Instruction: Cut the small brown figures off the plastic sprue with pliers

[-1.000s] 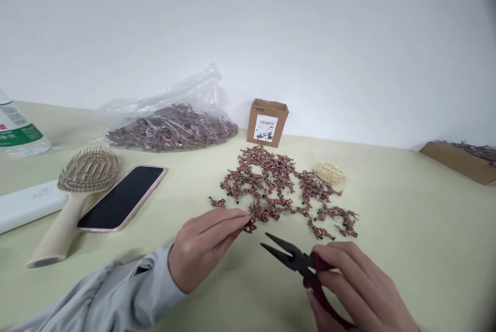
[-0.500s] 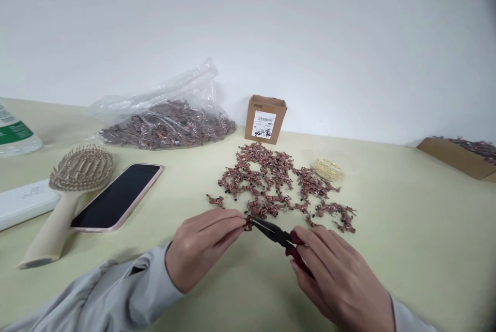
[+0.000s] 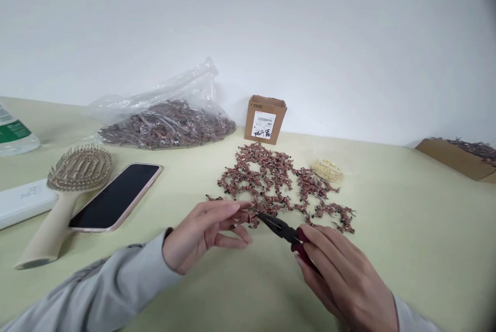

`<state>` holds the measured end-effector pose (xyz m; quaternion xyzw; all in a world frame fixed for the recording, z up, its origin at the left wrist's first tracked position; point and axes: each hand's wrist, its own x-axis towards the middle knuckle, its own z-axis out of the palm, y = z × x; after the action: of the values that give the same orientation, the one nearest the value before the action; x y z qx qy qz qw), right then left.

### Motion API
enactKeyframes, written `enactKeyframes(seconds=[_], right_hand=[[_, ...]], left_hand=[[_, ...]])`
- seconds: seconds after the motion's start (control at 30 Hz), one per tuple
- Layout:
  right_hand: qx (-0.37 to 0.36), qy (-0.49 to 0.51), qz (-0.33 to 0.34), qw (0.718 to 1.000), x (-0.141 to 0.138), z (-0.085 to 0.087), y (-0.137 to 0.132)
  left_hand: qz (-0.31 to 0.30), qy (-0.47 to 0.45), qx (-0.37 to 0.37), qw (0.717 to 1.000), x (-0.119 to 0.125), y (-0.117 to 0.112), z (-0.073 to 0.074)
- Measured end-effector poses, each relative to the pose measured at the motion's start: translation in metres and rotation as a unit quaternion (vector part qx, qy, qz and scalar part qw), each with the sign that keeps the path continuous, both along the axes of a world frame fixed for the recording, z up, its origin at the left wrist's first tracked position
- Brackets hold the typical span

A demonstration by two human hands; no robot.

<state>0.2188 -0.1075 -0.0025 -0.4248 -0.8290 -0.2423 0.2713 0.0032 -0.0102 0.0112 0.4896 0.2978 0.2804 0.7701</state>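
Head camera, lower centre: left hand is loosening, lower fingers now fanning out, fingertips still pinching the brown charm just below the scattered pile; pliers, nearly closed, are nipping it, right hand still wrapping their red handles.

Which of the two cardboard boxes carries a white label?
The small upright box behind the loose brown pieces; the low box at the right edge shows none.
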Motion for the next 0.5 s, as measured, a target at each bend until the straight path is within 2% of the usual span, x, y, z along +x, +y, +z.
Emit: enactKeyframes(seconds=[0.07, 0.1, 0.23, 0.33, 0.43, 0.5], right_hand=[[0.006, 0.009, 0.005, 1.000, -0.002, 0.002, 0.000], [0.005, 0.016, 0.009, 1.000, -0.003, 0.002, -0.001], [-0.037, 0.068, 0.016, 0.997, -0.010, -0.001, -0.002], [-0.098, 0.119, 0.022, 0.988, -0.014, -0.005, -0.003], [-0.179, 0.186, 0.027, 0.966, -0.018, -0.005, -0.005], [-0.235, 0.236, 0.027, 0.942, -0.021, -0.002, -0.005]], left_hand=[[-0.042, -0.026, -0.085, 0.995, 0.001, 0.000, 0.000], [-0.043, -0.031, -0.107, 0.993, 0.001, 0.000, -0.001], [0.036, -0.042, -0.133, 0.990, 0.002, -0.004, -0.007], [0.051, -0.059, -0.097, 0.992, 0.003, -0.006, -0.011], [0.046, -0.058, -0.003, 0.997, 0.005, -0.006, -0.014], [0.066, -0.044, 0.063, 0.995, 0.006, -0.006, -0.014]])
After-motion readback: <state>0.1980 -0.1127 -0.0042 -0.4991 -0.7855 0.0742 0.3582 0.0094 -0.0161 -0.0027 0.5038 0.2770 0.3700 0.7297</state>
